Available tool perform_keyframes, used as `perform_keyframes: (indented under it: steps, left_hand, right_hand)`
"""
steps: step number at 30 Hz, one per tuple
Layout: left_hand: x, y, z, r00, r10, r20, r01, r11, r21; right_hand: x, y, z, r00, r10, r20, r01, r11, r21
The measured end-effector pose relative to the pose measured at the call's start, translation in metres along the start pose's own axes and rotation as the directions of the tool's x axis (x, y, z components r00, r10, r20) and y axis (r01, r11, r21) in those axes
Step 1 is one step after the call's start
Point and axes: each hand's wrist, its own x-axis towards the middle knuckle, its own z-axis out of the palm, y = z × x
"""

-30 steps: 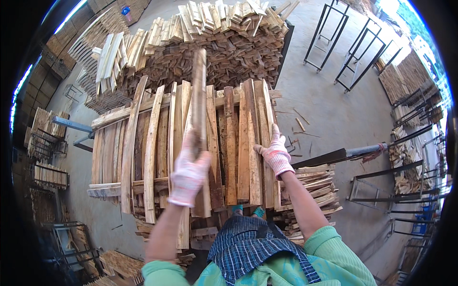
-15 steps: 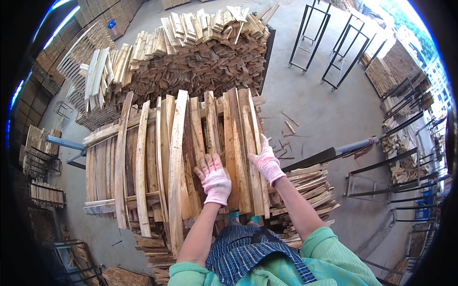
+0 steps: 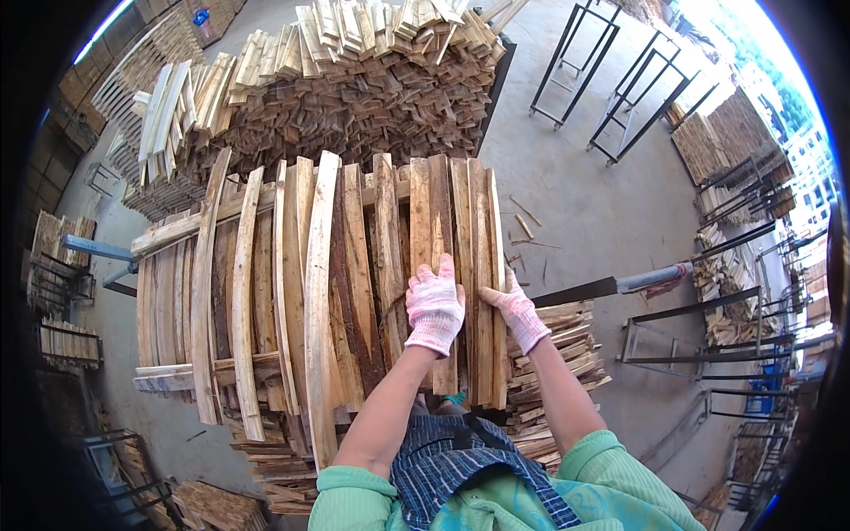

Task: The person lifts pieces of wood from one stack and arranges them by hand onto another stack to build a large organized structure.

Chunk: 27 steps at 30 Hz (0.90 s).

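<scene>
A row of rough wooden planks lies side by side across crosswise boards in front of me. My left hand, in a pink-stained white glove, is over a plank right of the middle. Its fingers bend over the wood, with the thumb on the right side. My right hand, gloved alike, grips the row's right edge. Its thumb lies across the outer planks, and its fingers are along the outermost side, partly hidden.
A big stack of short boards stands beyond the row. Metal frames on casters are at the far right. A dark metal arm juts out right, a blue bar left. More boards are piled low at my right.
My left hand has moved right and slightly up, closer to my right hand, and its spread fingers have drawn together. Several planks at the right end now sit closer together.
</scene>
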Motion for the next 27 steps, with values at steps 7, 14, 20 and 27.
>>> perform_keyframes:
  steps: [7,14,20,27]
  left_hand:
    - [-0.005,0.004,-0.034,0.99,0.005,-0.138,-0.013,0.998,-0.056]
    - [-0.006,-0.026,0.0,0.976,0.12,-0.182,-0.048,0.932,0.358]
    - [-0.013,-0.04,-0.001,0.967,0.164,-0.194,-0.109,0.958,0.267]
    - [-0.035,-0.077,0.017,0.883,0.314,-0.35,-0.247,0.943,0.223]
  right_hand:
    - [0.016,0.01,-0.01,0.995,-0.099,-0.009,0.098,0.995,-0.016]
    - [0.002,-0.017,0.023,0.998,-0.06,-0.036,0.055,0.99,-0.129]
    - [0.013,-0.027,0.043,0.999,-0.04,0.021,0.042,0.987,-0.152]
    - [0.039,-0.018,0.032,0.983,0.041,0.178,-0.026,0.996,-0.086]
